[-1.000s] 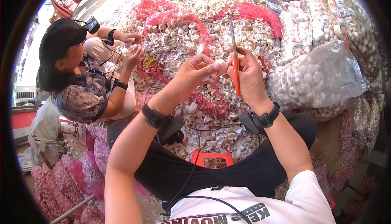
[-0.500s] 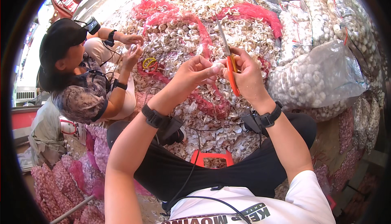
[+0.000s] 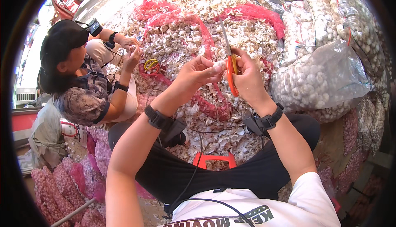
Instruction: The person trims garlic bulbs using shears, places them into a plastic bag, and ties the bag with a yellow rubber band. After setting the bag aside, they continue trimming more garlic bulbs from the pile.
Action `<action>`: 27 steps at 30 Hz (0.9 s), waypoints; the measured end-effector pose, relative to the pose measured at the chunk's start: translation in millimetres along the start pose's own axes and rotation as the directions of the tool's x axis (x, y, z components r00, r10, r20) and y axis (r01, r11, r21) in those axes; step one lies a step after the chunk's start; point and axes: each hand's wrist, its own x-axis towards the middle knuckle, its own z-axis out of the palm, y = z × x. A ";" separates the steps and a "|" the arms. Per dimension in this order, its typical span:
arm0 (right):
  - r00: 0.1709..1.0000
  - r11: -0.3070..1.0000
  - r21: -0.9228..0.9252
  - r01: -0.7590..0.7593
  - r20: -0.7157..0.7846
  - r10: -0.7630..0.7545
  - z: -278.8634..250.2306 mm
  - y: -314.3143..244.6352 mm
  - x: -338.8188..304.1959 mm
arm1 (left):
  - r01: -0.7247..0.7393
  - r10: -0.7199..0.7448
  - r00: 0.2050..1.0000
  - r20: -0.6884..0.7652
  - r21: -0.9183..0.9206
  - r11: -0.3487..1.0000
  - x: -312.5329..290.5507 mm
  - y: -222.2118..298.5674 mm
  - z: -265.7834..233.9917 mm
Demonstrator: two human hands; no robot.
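Between my hands, over a wide heap of garlic bulbs and skins (image 3: 235, 115), is a small whitish garlic bulb (image 3: 221, 65). My left hand (image 3: 196, 72) pinches it from the left between thumb and fingers. My right hand (image 3: 248, 76) is closed around a pair of scissors with orange handles (image 3: 232, 78), their blades pointing up and away from me. The right fingertips come close to the bulb; whether they touch it is hard to make out.
A co-worker (image 3: 82, 74) sits at the left, hands together over the heap. Pink netting (image 3: 260, 14) lies across the pile. Bulging clear bags of garlic (image 3: 305, 78) stand at the right. Pink net sacks (image 3: 53, 190) lie lower left. A red stool (image 3: 214, 159) shows between my legs.
My right hand and the scissors have shifted very slightly left, turning a little. My left hand keeps its pinch on the bulb. The co-worker's hands have moved slightly.
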 end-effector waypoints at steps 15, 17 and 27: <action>0.988 0.952 0.268 -0.148 0.081 0.131 -7.6 5.1 1.8 | 0.060 -0.056 0.995 0.085 -0.040 0.997 -1.7 4.1 -5.1; 0.989 0.949 0.280 -0.145 0.051 0.136 -1.3 0.0 2.8 | 0.036 -0.032 0.997 0.070 -0.058 0.998 -2.2 6.5 -5.9; 0.997 0.993 0.088 -0.078 0.035 0.076 -5.7 1.0 0.4 | 0.053 -0.052 0.998 0.016 -0.012 0.999 -3.2 3.1 -4.0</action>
